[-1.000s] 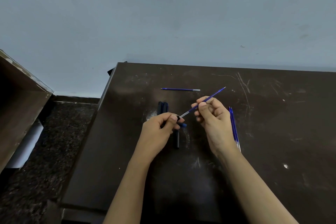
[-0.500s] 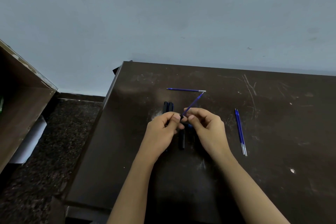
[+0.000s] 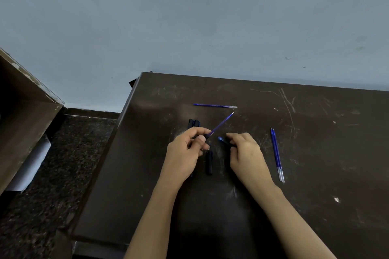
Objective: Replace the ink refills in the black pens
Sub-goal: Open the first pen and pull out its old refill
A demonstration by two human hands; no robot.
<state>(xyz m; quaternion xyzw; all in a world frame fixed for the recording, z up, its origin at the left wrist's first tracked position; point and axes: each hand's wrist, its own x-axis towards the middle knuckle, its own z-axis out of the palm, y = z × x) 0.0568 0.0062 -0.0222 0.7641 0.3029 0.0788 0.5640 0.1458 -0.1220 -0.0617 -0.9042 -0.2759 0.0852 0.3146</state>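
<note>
The light is dim, cool and diffuse, with a grey-blue cast. The wall [image 3: 210,17] beyond the hands is evenly lit, with no hard shadow. The dark tabletop [image 3: 315,174] is glossy: a pale sheen lies beyond and to the left of the left hand [image 3: 185,153], and scratches beyond the right hand [image 3: 246,155] catch the light. Near the forearms it goes almost black. The blue refill [image 3: 221,124] sticking out of the black pen [image 3: 206,136] in the left hand is slightly smeared by motion. Straight edges lean and bow toward the sides, and fine detail is soft throughout.
</note>
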